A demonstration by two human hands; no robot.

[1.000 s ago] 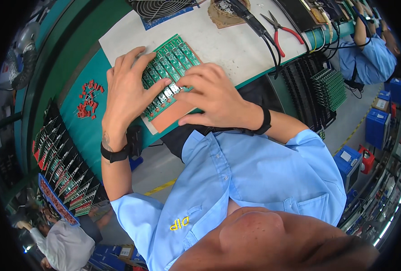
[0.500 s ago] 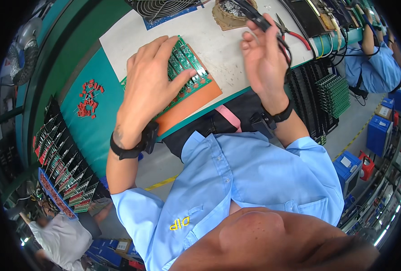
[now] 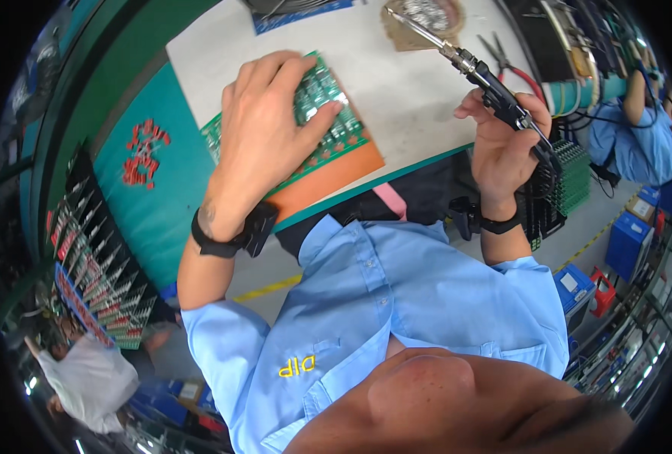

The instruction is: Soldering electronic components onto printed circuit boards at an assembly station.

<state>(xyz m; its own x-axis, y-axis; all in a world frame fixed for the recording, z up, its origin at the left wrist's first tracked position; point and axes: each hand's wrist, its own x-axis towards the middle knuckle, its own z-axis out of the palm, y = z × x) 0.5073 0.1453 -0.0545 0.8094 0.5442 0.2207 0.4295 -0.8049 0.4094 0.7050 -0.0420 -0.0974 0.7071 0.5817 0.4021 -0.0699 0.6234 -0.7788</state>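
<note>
My left hand (image 3: 264,125) lies spread over a green circuit board panel (image 3: 324,94), fingers apart and thumb resting on its face. Under the panel sits an orange board (image 3: 336,178), its near strip uncovered. To the right, my right hand (image 3: 506,147) is closed around the black handle of a soldering iron (image 3: 495,89). The iron is raised at a slant, its metal tip toward a shallow brown dish (image 3: 389,32) of silvery bits. My left palm hides part of the panel.
Red-handled pliers (image 3: 517,74) lie right of the dish. Red components (image 3: 140,170) are heaped on the green mat at left. A rack of upright boards (image 3: 97,265) stands at lower left, stacked green boards (image 3: 570,178) at right. Other people work at both sides.
My right hand has moved right and toward me with the soldering iron, whose tip now shows near the dish. My left hand has stayed on the circuit board panel, with only a small shift.
</note>
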